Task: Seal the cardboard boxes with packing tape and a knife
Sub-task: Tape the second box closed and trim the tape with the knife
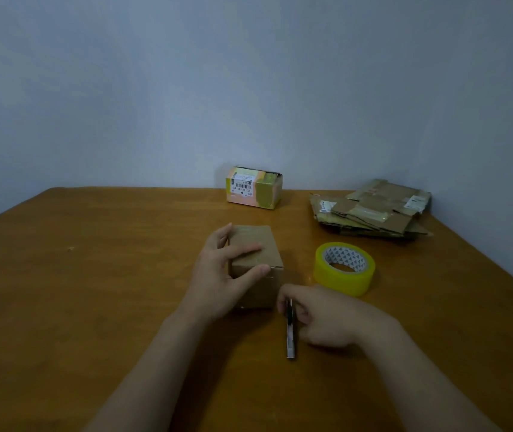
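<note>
- The knife point(290, 330) has its long axis running 6 to 12 o'clock; the right hand point(320, 316) pinches its far end with its fingers.
- The left hand point(217, 275), fingers spread, grips the plain box point(256, 263) on the surface point(93, 291).
- The yellow tape roll point(344, 268) lies flat at the plain box's 3 o'clock.
- The labelled box point(253, 187) stands at 12 o'clock, its barcode print unreadable; the flattened cartons point(370, 210) lie at 2.

Dim, flat, bluish light; everything slightly soft. Near the tape roll point(344, 268) shadows are faint; behind it the table point(93, 307) edge bows from lens distortion.
</note>
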